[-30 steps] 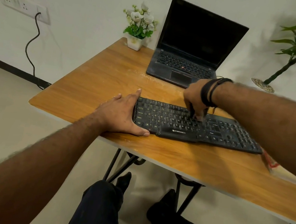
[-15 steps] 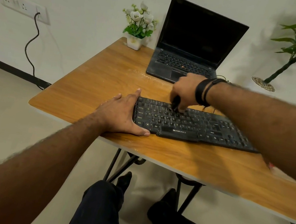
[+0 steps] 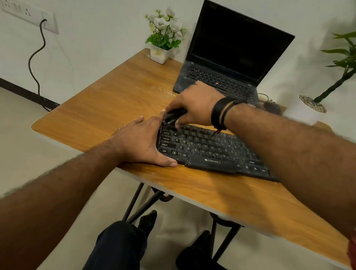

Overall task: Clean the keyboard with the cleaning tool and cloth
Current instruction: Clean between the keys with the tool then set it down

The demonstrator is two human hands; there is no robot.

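Note:
A dusty black keyboard (image 3: 211, 150) lies on the wooden table (image 3: 116, 104). My left hand (image 3: 141, 141) lies flat against the keyboard's left end, fingers straight, thumb along its front edge. My right hand (image 3: 197, 105) grips a small black cleaning tool (image 3: 171, 117) and holds its tip on the keyboard's far left corner, close to my left fingertips. The cloth is not visible.
An open black laptop (image 3: 229, 56) stands behind the keyboard. A small white pot of flowers (image 3: 163, 36) sits at the table's far left corner. A potted plant (image 3: 345, 75) stands at the right by the wall. A cable (image 3: 35, 61) hangs from the wall socket.
My right hand has swept the cleaning tool leftward along the keyboard, from its middle to its far left corner. My left hand has stayed in place.

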